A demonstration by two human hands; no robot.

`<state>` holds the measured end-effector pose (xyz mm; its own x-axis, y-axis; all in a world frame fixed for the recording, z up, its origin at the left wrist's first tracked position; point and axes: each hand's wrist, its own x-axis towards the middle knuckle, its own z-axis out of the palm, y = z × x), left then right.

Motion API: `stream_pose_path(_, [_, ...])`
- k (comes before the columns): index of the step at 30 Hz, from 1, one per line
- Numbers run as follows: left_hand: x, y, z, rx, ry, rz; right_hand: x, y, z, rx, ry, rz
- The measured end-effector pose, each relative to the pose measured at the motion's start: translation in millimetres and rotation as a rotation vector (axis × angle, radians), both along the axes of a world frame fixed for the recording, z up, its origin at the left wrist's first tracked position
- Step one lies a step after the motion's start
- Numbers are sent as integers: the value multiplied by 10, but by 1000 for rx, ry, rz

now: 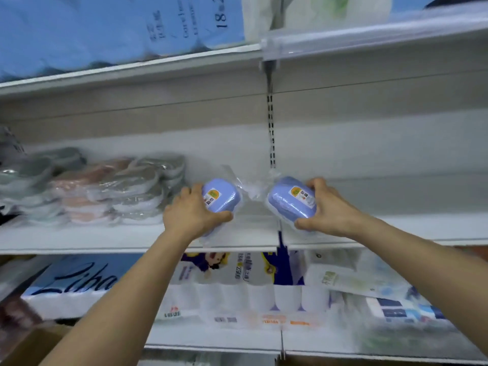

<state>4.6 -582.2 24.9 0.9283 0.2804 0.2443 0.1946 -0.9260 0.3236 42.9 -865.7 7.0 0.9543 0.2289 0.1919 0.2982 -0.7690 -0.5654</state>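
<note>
Two lilac boxes with rounded corners, each sealed in loose clear film, orange-and-green sticker on top. Left box [223, 195] and right box [287, 200] side by side but apart, at the front of the middle shelf [105, 239]; contact with the board unclear. Right box tilted. Left hand [191, 211] gripping left box: fingers over the far side, thumb along the near edge. Right hand [327, 207] gripping right box, mirrored: fingers over the top end, thumb at the near corner. Both bare forearms stretched forward and up. Stacked grey and pink wrapped goods [105, 191] just left of the left hand.
</note>
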Motion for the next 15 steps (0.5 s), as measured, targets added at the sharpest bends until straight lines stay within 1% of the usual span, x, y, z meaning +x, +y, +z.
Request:
stream_pose_path(2, [230,251,87,9,6,3,270,350,-26,-92,-4,23])
stream_pose_path(5, [544,549,195,-42,9,-18,627,833,-102,-216,14,67])
stream_pose_path(8, [820,771,262,-94,15,-39,880,1212,-156,-233,54,98])
stream_pose_path(10, [978,878,286,-200,14,-58,1046,1392,-194,-234,84,131])
stream_pose_path(12, [1111,960,278,-373,2,-86,1185,1502,-215,-253,101,176])
stream_pose_path(14, [1212,1008,234,-528,-16,-109,1264,1554,-233,-262,58,191])
stream_pose_path(15, [1237,1007,219,-592,-26,-110,1257,1569,-219,-234,18,179])
